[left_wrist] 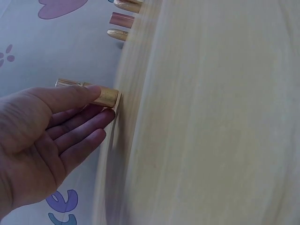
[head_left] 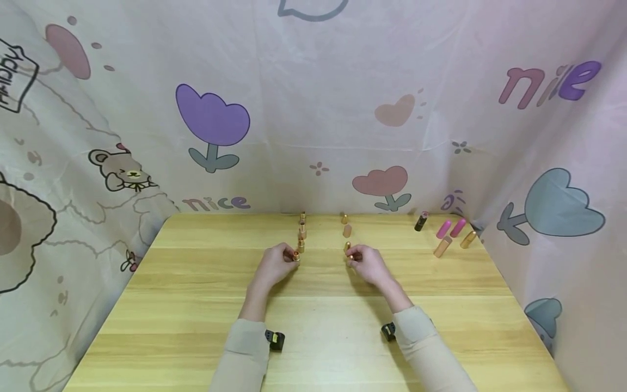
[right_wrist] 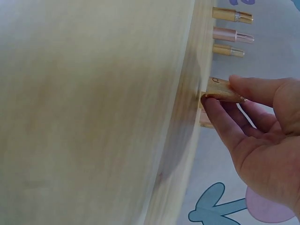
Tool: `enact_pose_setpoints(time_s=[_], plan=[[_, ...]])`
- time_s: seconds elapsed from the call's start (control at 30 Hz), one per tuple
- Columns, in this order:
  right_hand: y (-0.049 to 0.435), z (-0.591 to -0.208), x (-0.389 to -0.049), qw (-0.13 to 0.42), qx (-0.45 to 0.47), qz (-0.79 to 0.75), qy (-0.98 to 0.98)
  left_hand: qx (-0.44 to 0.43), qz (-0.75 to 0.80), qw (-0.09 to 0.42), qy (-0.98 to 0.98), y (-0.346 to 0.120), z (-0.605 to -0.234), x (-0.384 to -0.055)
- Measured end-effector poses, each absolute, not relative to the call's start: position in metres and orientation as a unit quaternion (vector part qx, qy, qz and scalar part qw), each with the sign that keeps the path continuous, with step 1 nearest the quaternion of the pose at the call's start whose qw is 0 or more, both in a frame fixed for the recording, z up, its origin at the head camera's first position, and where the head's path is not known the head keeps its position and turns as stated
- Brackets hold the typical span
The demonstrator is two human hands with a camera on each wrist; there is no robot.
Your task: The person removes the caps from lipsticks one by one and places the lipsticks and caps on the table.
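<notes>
My left hand [head_left: 276, 264] pinches a gold lipstick tube [left_wrist: 105, 96] between thumb and fingertips. The tube stands upright at the near end of a row of uncapped tubes, its base at the tabletop. Beyond it are a gold tube [head_left: 301, 246], a pinkish tube [head_left: 302, 231] and another gold one [head_left: 302, 216]. To the right, my right hand [head_left: 368, 264] pinches a gold lipstick cap [right_wrist: 221, 90] with a dark mark on its side. Past that cap stand a gold cap [head_left: 348, 246], a pinkish cap [head_left: 347, 231] and a farther gold cap [head_left: 344, 219].
At the table's back right stand a black lipstick [head_left: 420, 221], two magenta lipsticks [head_left: 443, 229], a rose-gold one [head_left: 443, 246] and a gold one [head_left: 468, 239]. A printed curtain [head_left: 313, 109] hangs behind the wooden table [head_left: 171, 305] and along both sides.
</notes>
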State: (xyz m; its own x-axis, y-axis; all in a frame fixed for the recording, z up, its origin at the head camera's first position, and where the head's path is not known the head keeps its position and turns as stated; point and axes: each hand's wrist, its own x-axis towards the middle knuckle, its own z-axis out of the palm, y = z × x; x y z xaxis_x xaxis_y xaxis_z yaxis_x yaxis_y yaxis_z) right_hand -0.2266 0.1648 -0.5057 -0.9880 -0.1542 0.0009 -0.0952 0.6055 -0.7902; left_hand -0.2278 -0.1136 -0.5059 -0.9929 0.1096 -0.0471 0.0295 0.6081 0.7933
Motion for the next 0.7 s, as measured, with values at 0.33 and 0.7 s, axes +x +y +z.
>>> enact_pose_setpoints(time_s=[0.33,0.7], plan=[[0.1633,-0.509,-0.2259,0.046,-0.061,-0.426,0.902,0.044,0.445,0.049,0.893,-0.1104,-0.5109,-0.2307],[0.1636,-0.5099,-0.226,0.037,-0.067,-0.415,0.906,0.044,0.438,0.061,0.896,-0.1095,-0.51,-0.2325]])
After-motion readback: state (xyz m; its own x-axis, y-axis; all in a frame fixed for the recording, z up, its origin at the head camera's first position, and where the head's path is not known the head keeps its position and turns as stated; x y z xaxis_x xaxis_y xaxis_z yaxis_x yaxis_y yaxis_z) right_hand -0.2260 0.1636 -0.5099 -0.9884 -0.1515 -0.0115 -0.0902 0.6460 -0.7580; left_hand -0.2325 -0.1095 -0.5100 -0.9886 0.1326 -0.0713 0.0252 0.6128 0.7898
